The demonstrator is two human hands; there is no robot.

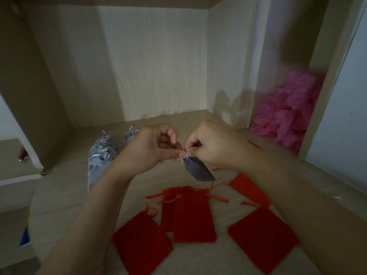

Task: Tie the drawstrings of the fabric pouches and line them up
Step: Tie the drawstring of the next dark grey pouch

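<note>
From the head view, the grey pouch (198, 169) held in the air is the landmark for everything else. Its gathered neck points up and to the left, and its body hangs down and to the right, so the long axis runs on a slant away from the grip. The left hand (156, 149) and the right hand (210, 145) meet just above that neck, each with fingertips pinched narrow on the silver drawstring (186, 154); the cord is too fine to show which end each hand has. Both hands are about equally close to the neck, the right one sitting directly over the pouch body and the left one off to the side, so the tightening pull would likely run sideways, across the pouch's axis. The knot looks to be in hand but not finished, as far as can be judged. To the left of the held pouch and farther back, the tied grey pouches (103, 153) lie together on the wooden shelf (65, 187), necks pointing away. Below the held pouch, nearer the person, the red pouches (190, 213) lie flat and scattered with loose cords, apparently still untied. Far right of it sits a heap of pink plastic (288, 112).
</note>
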